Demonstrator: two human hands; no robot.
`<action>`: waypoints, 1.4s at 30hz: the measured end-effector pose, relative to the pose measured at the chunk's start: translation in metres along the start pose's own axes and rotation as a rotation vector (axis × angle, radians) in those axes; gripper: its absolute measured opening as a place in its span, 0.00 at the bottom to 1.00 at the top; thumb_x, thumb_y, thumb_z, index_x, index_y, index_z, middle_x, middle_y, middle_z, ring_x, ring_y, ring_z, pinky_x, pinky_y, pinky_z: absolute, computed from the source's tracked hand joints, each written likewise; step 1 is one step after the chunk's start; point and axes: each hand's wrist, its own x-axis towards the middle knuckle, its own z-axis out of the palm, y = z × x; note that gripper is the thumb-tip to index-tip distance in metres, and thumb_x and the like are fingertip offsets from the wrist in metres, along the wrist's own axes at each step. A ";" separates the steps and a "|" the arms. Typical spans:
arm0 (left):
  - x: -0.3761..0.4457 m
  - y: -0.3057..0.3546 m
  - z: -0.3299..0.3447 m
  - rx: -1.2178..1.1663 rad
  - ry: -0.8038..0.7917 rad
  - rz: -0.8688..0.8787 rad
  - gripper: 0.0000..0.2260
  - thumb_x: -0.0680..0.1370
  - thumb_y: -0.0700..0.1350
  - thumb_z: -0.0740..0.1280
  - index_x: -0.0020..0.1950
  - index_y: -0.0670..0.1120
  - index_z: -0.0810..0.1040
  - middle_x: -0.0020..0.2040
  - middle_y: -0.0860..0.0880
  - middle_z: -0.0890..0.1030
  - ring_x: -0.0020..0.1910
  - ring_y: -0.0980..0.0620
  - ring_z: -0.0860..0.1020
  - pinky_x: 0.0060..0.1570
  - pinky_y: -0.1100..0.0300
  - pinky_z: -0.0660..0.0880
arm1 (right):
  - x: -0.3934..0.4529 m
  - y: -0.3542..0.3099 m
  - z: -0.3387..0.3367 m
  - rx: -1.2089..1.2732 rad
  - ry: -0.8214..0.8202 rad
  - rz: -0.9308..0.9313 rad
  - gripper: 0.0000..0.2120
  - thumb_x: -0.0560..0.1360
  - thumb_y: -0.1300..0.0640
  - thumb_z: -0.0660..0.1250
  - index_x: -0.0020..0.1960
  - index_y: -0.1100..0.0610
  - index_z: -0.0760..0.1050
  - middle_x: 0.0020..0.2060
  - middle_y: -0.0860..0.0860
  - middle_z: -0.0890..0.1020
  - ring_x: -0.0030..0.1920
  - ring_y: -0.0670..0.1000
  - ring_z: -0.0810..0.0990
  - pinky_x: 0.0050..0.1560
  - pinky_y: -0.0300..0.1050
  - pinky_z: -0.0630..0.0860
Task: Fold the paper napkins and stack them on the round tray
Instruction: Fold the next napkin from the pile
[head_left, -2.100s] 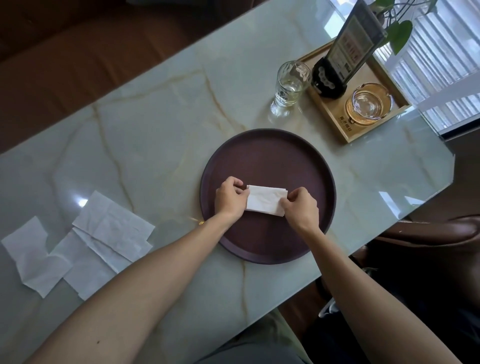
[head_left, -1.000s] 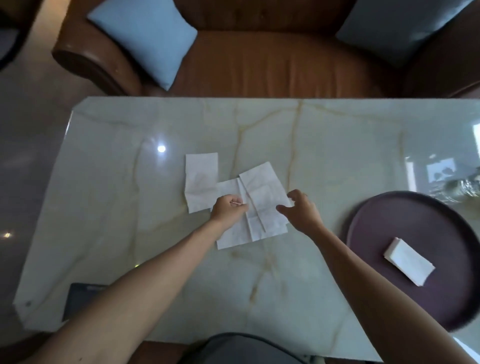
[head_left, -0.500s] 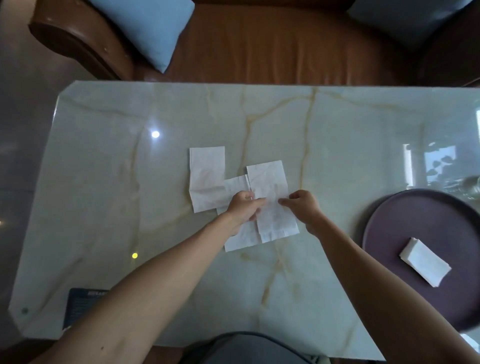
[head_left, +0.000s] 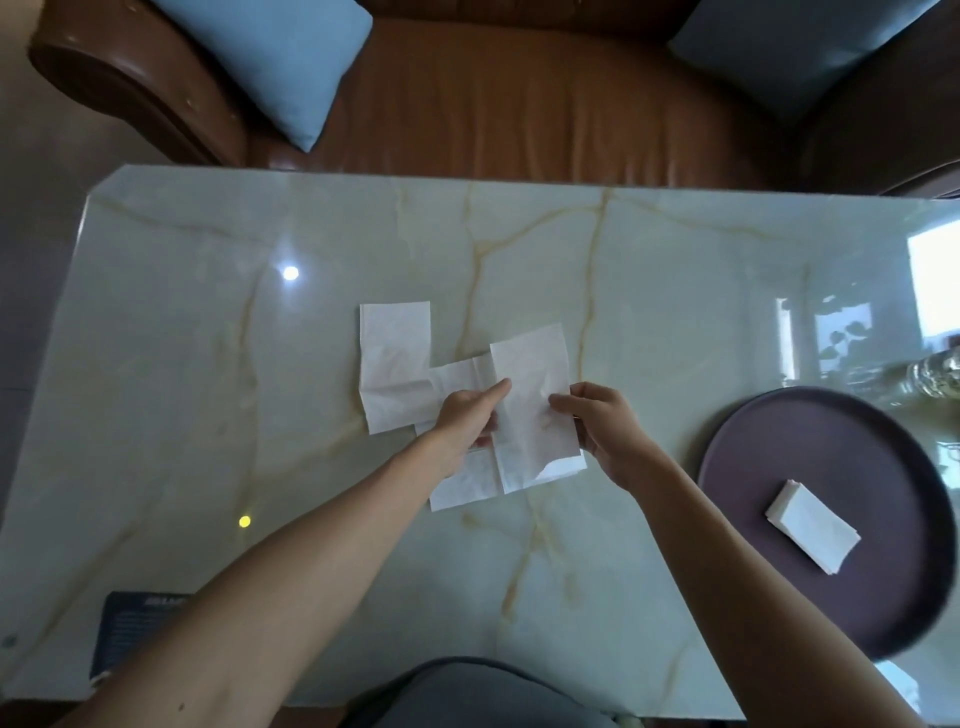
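Left hand (head_left: 470, 415) pinching left edge of top napkin (head_left: 535, 410), right hand (head_left: 605, 428) gripping its right edge, mid frame. Two more flat napkins (head_left: 397, 371) overlapping to the left, still unfolded. One folded napkin (head_left: 810, 525) already on round tray (head_left: 753, 457), right of frame. Step: picking up second napkin. Next: lift clear, fold in half. Dark card (head_left: 132, 629) lower left, print unreadable.

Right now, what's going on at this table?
A person is folding napkins. Both hands, left and right, are working the top napkin of a loose pile on the table; two more flat napkins lie partly under it. One folded napkin already sits on the tray at the right. The rest remain unfolded.
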 end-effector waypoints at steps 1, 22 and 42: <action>-0.002 0.000 0.002 -0.024 -0.025 -0.023 0.17 0.77 0.59 0.72 0.50 0.45 0.80 0.41 0.46 0.80 0.41 0.48 0.79 0.47 0.54 0.78 | -0.003 0.000 -0.001 0.024 -0.007 0.004 0.02 0.77 0.64 0.71 0.47 0.62 0.78 0.39 0.57 0.87 0.36 0.54 0.86 0.37 0.45 0.82; -0.075 -0.002 0.023 -0.251 -0.198 0.112 0.06 0.74 0.43 0.66 0.47 0.42 0.75 0.41 0.43 0.73 0.48 0.44 0.70 0.48 0.51 0.69 | -0.081 0.014 -0.027 -0.135 0.141 -0.095 0.27 0.77 0.42 0.72 0.62 0.65 0.77 0.60 0.69 0.81 0.58 0.63 0.83 0.63 0.64 0.77; -0.135 0.008 0.017 0.007 -0.250 0.476 0.07 0.79 0.41 0.72 0.56 0.45 0.85 0.50 0.44 0.88 0.48 0.50 0.87 0.48 0.58 0.83 | -0.120 -0.011 -0.028 0.001 0.031 -0.417 0.13 0.79 0.62 0.71 0.63 0.59 0.79 0.51 0.53 0.89 0.50 0.53 0.88 0.47 0.43 0.82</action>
